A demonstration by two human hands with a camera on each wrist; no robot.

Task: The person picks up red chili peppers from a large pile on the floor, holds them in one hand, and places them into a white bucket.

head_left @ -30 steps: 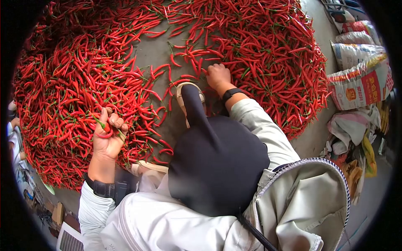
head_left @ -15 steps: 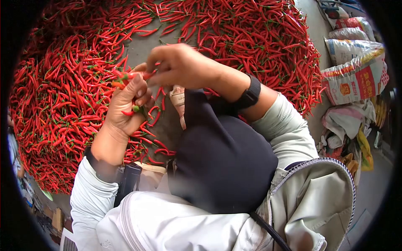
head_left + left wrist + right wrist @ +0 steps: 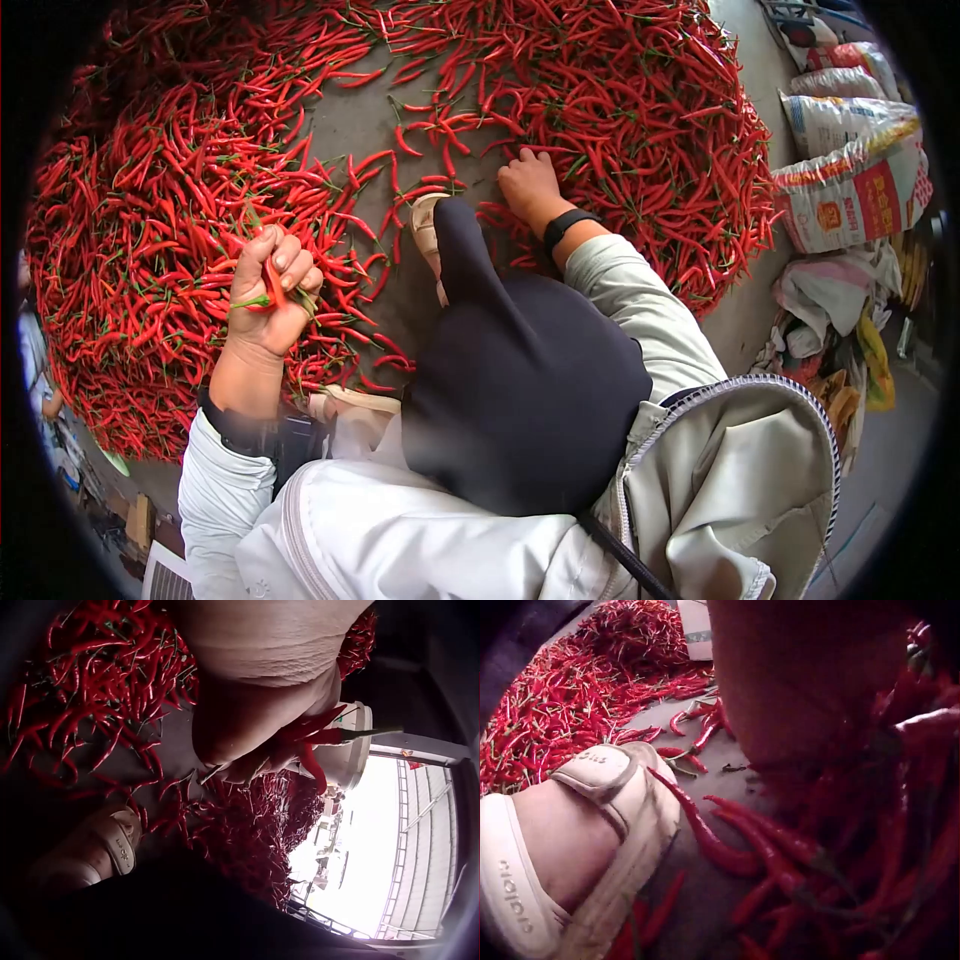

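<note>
Raised over the left heap of red chili peppers, my left hand grips a few chili peppers with curled fingers. Their green stems poke out on both sides of the fist. In the left wrist view, red chili peppers jut past that hand. My right hand is down at the near edge of the right heap of chili peppers, knuckles up. Its fingertips are hidden; I cannot tell whether they hold a pepper. Loose chili peppers lie beside it in the right wrist view.
A sandalled foot stands on the grey floor between the heaps, among scattered peppers. Printed woven sacks and crumpled cloths line the right side. A white bucket appears in the left wrist view.
My right hand rose from the right heap to the left hand, then went back to the right heap's edge. The left hand moved in to meet it and back left, still holding peppers.
</note>
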